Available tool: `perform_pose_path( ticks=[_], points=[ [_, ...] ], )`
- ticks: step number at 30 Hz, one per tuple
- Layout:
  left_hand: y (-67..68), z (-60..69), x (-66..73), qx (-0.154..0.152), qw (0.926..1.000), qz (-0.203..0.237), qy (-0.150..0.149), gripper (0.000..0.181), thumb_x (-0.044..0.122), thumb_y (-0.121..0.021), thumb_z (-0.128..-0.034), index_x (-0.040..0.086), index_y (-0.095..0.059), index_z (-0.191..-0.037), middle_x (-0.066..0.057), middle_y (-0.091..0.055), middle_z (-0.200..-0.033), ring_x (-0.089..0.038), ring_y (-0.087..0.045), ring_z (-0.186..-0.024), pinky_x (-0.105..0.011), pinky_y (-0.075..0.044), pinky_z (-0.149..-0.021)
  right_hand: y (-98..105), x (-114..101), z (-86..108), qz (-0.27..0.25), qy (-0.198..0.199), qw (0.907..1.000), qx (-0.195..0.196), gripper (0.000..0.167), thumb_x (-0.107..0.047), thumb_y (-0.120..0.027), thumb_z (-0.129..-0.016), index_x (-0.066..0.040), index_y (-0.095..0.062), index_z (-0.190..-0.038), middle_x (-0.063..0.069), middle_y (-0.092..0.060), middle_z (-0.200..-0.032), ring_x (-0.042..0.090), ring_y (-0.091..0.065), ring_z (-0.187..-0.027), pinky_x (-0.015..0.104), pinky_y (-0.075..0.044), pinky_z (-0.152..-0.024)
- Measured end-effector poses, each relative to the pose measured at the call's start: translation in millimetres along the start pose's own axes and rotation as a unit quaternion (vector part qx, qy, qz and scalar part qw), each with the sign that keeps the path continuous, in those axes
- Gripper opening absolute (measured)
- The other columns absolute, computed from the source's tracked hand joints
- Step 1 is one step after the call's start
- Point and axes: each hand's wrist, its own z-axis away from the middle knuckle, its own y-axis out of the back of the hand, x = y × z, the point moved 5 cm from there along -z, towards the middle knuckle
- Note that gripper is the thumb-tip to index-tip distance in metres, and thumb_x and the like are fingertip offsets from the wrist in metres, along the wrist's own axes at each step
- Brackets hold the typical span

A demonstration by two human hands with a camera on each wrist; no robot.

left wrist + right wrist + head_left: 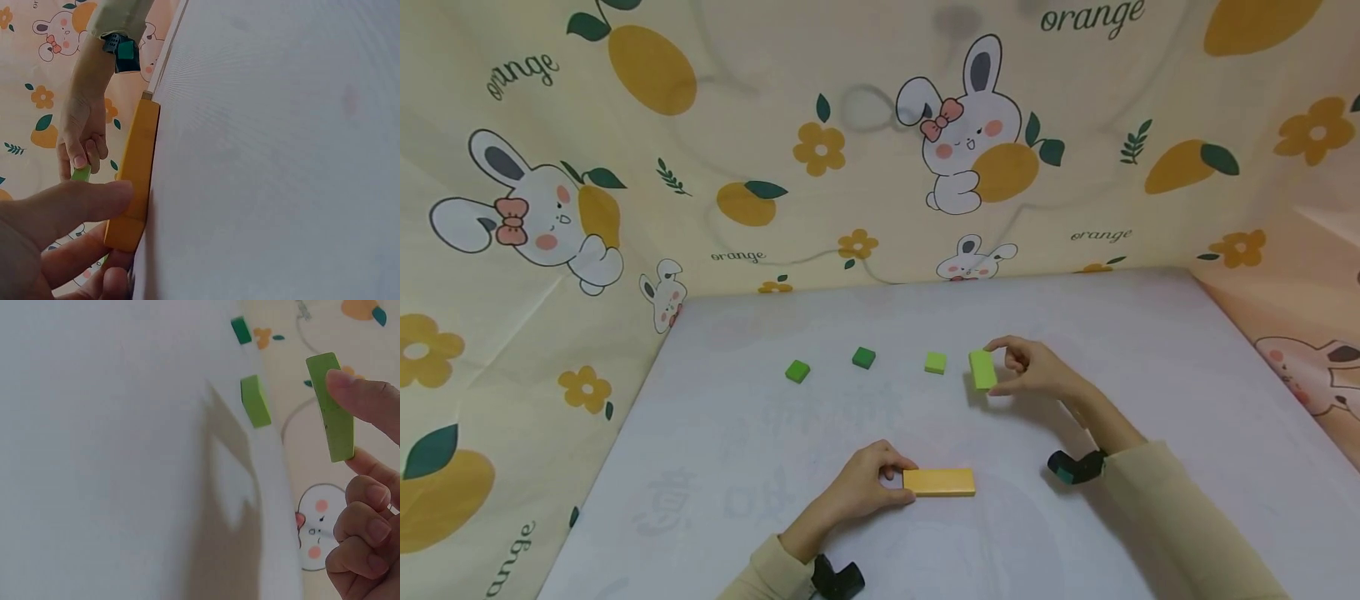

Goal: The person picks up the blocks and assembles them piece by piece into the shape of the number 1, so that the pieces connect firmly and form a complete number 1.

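In the head view my left hand (867, 485) pinches the left end of a long orange-yellow block (942, 482) between thumb and fingers. That block lies flat, its length running left to right. Farther back and to the right, my right hand (1039, 372) holds a light green oblong block (982, 370) by its two ends, thumb at one and index finger at the other. The right wrist view shows this green block (331, 412) raised off the table, with the other fingers curled away from it. A small lime square block (935, 362) sits just left of the raised one.
Two darker green blocks, one mid-green (797, 372) and one deep green (863, 357), lie farther left in the back row. A white table (715, 433) carries everything. Behind and beside it hangs a patterned cloth (850, 75). Black devices (1075, 467) are worn on both wrists.
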Motion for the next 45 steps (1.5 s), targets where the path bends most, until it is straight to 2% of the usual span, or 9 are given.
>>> perform_pose_path(
  ticks=[12,19,22,29,45],
  points=[
    [-2.0,-1.5,-3.5,0.000,1.0000,-0.007,-0.006,0.028,0.012,-0.080,-0.0755,0.005,-0.074,-0.102,-0.002,-0.056,-0.086,-0.004,-0.045,-0.078,-0.014,-0.038,-0.069,-16.0,-8.5,11.5,-0.012,0.008,0.9999,0.008,0.061,-0.017,-0.086,-0.069,-0.005,-0.056,-0.122,0.000,-0.037,-0.072,0.004,-0.034,-0.063,0.022,-0.031,-0.059],
    [-1.7,-1.7,-4.8,-0.002,0.9999,-0.002,-0.011,0.028,0.011,-0.080,-0.0749,0.004,-0.073,-0.101,-0.002,-0.055,-0.084,-0.004,-0.044,-0.077,-0.014,-0.038,-0.068,-26.8,-12.6,16.8,-0.037,0.018,0.9991,0.007,0.059,-0.013,-0.085,-0.069,-0.003,-0.056,-0.120,0.000,-0.035,-0.072,0.003,-0.034,-0.063,0.021,-0.031,-0.058],
    [-1.7,-1.8,-4.6,-0.002,1.0000,-0.002,-0.008,0.028,0.011,-0.080,-0.0747,0.004,-0.074,-0.101,-0.001,-0.055,-0.084,-0.004,-0.044,-0.076,-0.014,-0.037,-0.068,-31.0,-14.6,19.5,-0.030,0.014,0.9994,0.006,0.059,-0.014,-0.086,-0.068,-0.004,-0.057,-0.119,0.000,-0.035,-0.072,0.003,-0.034,-0.063,0.022,-0.031,-0.059],
    [-1.6,-2.0,-4.1,-0.003,1.0000,0.003,-0.005,0.028,0.011,-0.081,-0.0743,0.003,-0.074,-0.100,-0.002,-0.055,-0.084,-0.004,-0.044,-0.076,-0.014,-0.038,-0.067,-41.5,-21.1,24.8,-0.038,0.035,0.9986,0.009,0.059,-0.010,-0.086,-0.066,-0.002,-0.057,-0.116,-0.002,-0.035,-0.071,0.002,-0.033,-0.062,0.021,-0.031,-0.059],
    [-1.3,-3.1,-2.4,-0.012,0.9999,-0.001,0.010,0.028,0.013,-0.081,-0.0753,0.005,-0.074,-0.102,-0.003,-0.055,-0.084,-0.005,-0.044,-0.077,-0.014,-0.037,-0.067,-64.6,-25.8,31.6,-0.011,0.024,0.9996,-0.005,0.058,-0.015,-0.087,-0.065,-0.003,-0.059,-0.115,-0.003,-0.036,-0.071,0.002,-0.034,-0.064,0.020,-0.031,-0.060]
  ],
)
